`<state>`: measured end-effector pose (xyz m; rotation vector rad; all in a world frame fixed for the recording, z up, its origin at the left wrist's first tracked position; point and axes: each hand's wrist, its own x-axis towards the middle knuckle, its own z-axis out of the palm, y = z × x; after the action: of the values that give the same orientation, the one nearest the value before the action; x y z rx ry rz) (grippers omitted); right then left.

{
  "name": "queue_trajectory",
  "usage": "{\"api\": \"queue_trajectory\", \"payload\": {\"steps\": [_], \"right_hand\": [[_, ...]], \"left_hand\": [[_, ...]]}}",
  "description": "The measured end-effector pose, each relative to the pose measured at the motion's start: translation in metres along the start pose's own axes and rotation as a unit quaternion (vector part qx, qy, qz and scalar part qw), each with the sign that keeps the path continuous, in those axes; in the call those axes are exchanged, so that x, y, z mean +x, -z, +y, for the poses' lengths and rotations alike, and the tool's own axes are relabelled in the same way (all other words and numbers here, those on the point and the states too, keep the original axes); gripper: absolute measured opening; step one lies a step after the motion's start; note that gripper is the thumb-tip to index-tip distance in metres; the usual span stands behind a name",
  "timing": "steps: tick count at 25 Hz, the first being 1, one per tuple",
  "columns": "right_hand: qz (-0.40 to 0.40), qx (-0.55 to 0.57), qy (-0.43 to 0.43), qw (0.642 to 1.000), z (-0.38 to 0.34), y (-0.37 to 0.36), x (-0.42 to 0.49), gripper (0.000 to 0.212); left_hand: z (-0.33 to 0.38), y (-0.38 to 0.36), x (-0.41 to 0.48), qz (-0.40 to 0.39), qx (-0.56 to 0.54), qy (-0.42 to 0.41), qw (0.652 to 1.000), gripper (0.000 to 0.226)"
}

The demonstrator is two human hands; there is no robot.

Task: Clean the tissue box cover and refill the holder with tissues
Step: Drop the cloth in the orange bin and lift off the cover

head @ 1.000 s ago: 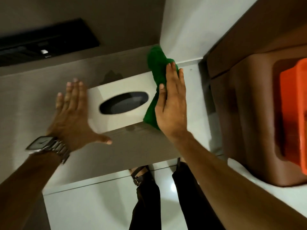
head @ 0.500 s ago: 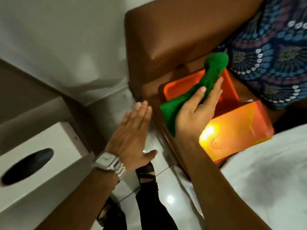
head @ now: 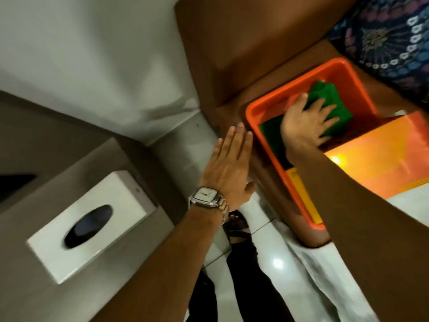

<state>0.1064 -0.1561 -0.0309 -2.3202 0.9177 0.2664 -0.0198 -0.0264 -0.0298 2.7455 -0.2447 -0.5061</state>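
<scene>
**Green cloth down in the orange tub, white cover waiting on the ledge**

Right hand (head: 306, 122) is inside the bright orange plastic tub (head: 260, 126) — fingers spread flat across the folded green cleaning cloth (head: 329, 98), pressing on it rather than clenching it; whether any fingertip is hooked under the fabric, I cannot tell from here. The cloth lies against the tub's floor, with a darker green piece (head: 270, 133) showing just beside the wrist and a yellow flat item (head: 301, 196) propped along the near wall.

Left hand (head: 231, 166) hovers outside the tub, just beside its rim — palm down, fingers straight and together, gripping nothing. A silver square-faced wristwatch (head: 206, 199) sits on that wrist.

The tub rests on a brown leather-look seat (head: 232, 43), with a blue patterned fabric (head: 390, 36) at the far corner.

Further out to the left, well apart from both hands, the white rectangular tissue box cover (head: 111, 205) lies on a grey-brown ledge (head: 46, 287), its dark oval slot (head: 89, 225) facing up. Glossy pale floor tiles (head: 276, 263) show below, between the arms.
</scene>
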Motion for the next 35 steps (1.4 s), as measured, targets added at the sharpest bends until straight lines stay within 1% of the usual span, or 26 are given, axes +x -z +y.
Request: {"api": "queue_trajectory", "payload": {"steps": [1, 3, 5, 7, 9, 10, 11, 12, 14, 15, 17, 18, 20, 21, 22, 23, 24, 26, 28, 31, 34, 35], "right_hand": [[0.023, 0.001, 0.064, 0.998, -0.001, -0.002, -0.012, 0.065], [0.048, 0.038, 0.229, 0.971, 0.000, -0.010, -0.054, 0.066], [0.024, 0.032, 0.357, 0.933, 0.007, -0.029, -0.108, 0.062], [-0.060, -0.014, 0.434, 0.899, 0.017, -0.055, -0.160, 0.061], [-0.168, -0.047, 0.464, 0.869, 0.025, -0.082, -0.202, 0.065], [-0.214, -0.055, 0.473, 0.853, 0.029, -0.098, -0.221, 0.067], [-0.249, -0.061, 0.477, 0.841, 0.032, -0.114, -0.238, 0.070], [-0.277, -0.065, 0.471, 0.835, 0.034, -0.130, -0.254, 0.072], [-0.309, -0.076, 0.436, 0.842, 0.035, -0.158, -0.284, 0.077], [-0.317, -0.083, 0.412, 0.850, 0.036, -0.171, -0.296, 0.081], [-0.313, -0.088, 0.353, 0.878, 0.035, -0.186, -0.308, 0.089], [-0.304, -0.085, 0.327, 0.891, 0.035, -0.191, -0.311, 0.092], [-0.280, -0.066, 0.296, 0.911, 0.033, -0.194, -0.312, 0.095], [-0.272, -0.065, 0.292, 0.915, 0.032, -0.194, -0.311, 0.093], [-0.269, -0.075, 0.292, 0.915, 0.033, -0.192, -0.311, 0.089], [-0.270, -0.088, 0.285, 0.916, 0.032, -0.191, -0.310, 0.085], [-0.272, -0.094, 0.264, 0.921, 0.032, -0.191, -0.308, 0.081], [-0.282, -0.092, 0.205, 0.933, 0.027, -0.191, -0.304, 0.075], [-0.286, -0.104, 0.179, 0.936, 0.022, -0.189, -0.301, 0.075], [-0.268, -0.131, 0.188, 0.936, 0.019, -0.188, -0.302, 0.076], [-0.268, -0.143, 0.208, 0.930, 0.017, -0.186, -0.305, 0.078], [-0.273, -0.142, 0.209, 0.928, 0.016, -0.185, -0.306, 0.077]], "left_hand": [[-0.009, 0.000, -0.012, 0.007, -0.011, 0.025, 1.000, 0.112], [-0.036, -0.001, -0.046, 0.025, -0.020, 0.074, 0.997, 0.107], [-0.074, -0.003, -0.091, 0.039, -0.008, 0.109, 0.993, 0.103], [-0.115, -0.004, -0.138, 0.061, 0.007, 0.148, 0.987, 0.096], [-0.156, -0.004, -0.185, 0.092, 0.018, 0.211, 0.973, 0.090], [-0.175, -0.004, -0.209, 0.117, 0.014, 0.261, 0.958, 0.089], [-0.193, -0.005, -0.232, 0.153, -0.003, 0.325, 0.933, 0.090], [-0.209, -0.007, -0.253, 0.189, -0.030, 0.400, 0.896, 0.092], [-0.233, -0.015, -0.286, 0.228, -0.118, 0.539, 0.802, 0.102], [-0.241, -0.021, -0.298, 0.235, -0.173, 0.588, 0.754, 0.109], [-0.246, -0.033, -0.305, 0.244, -0.276, 0.639, 0.675, 0.116], [-0.247, -0.039, -0.308, 0.251, -0.320, 0.651, 0.641, 0.113], [-0.248, -0.048, -0.308, 0.266, -0.399, 0.662, 0.576, 0.093], [-0.246, -0.051, -0.308, 0.272, -0.437, 0.663, 0.544, 0.081], [-0.245, -0.053, -0.307, 0.276, -0.466, 0.660, 0.521, 0.073], [-0.244, -0.054, -0.306, 0.277, -0.483, 0.655, 0.510, 0.069], [-0.244, -0.055, -0.305, 0.279, -0.490, 0.652, 0.506, 0.066], [-0.247, -0.052, -0.306, 0.283, -0.493, 0.653, 0.500, 0.062], [-0.249, -0.050, -0.307, 0.279, -0.493, 0.653, 0.503, 0.058], [-0.251, -0.045, -0.306, 0.270, -0.488, 0.658, 0.507, 0.046], [-0.252, -0.040, -0.305, 0.266, -0.475, 0.663, 0.513, 0.048], [-0.251, -0.039, -0.305, 0.270, -0.470, 0.663, 0.516, 0.045]]}}
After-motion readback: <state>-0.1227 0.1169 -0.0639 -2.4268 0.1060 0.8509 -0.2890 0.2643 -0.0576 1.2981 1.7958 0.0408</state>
